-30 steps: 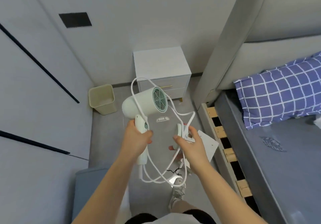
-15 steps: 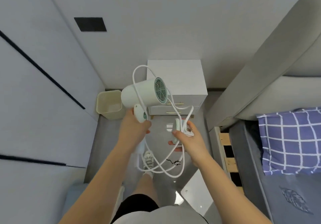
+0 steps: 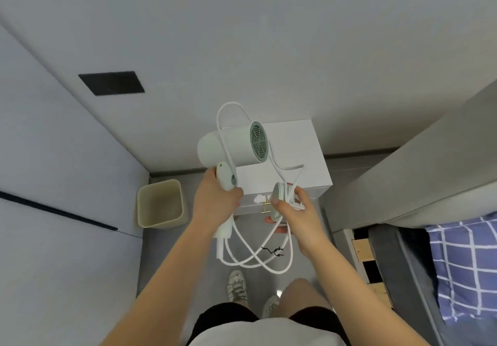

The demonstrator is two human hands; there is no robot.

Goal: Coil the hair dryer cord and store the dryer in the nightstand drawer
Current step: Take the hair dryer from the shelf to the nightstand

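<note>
A pale green hair dryer (image 3: 231, 146) is held up in front of me, its grille facing right. My left hand (image 3: 215, 203) grips its handle. The white cord (image 3: 252, 254) loops over the dryer's barrel and hangs in loose coils below both hands, with a small black twist tie on it. My right hand (image 3: 295, 214) holds the plug and a round nozzle piece (image 3: 278, 198) together with a bunch of cord. The white nightstand (image 3: 295, 157) stands just beyond the hands against the wall, its drawers with gold handles (image 3: 266, 204) closed.
A beige waste bin (image 3: 160, 203) sits on the floor left of the nightstand. A wardrobe wall fills the left. The bed (image 3: 403, 238) with a padded headboard and a blue checked pillow (image 3: 468, 267) lies on the right. My feet stand on the narrow grey floor strip.
I have walked closer to the nightstand; it now lies right behind the dryer. Both hands keep their grips, and the bed has slid to the right of view.
</note>
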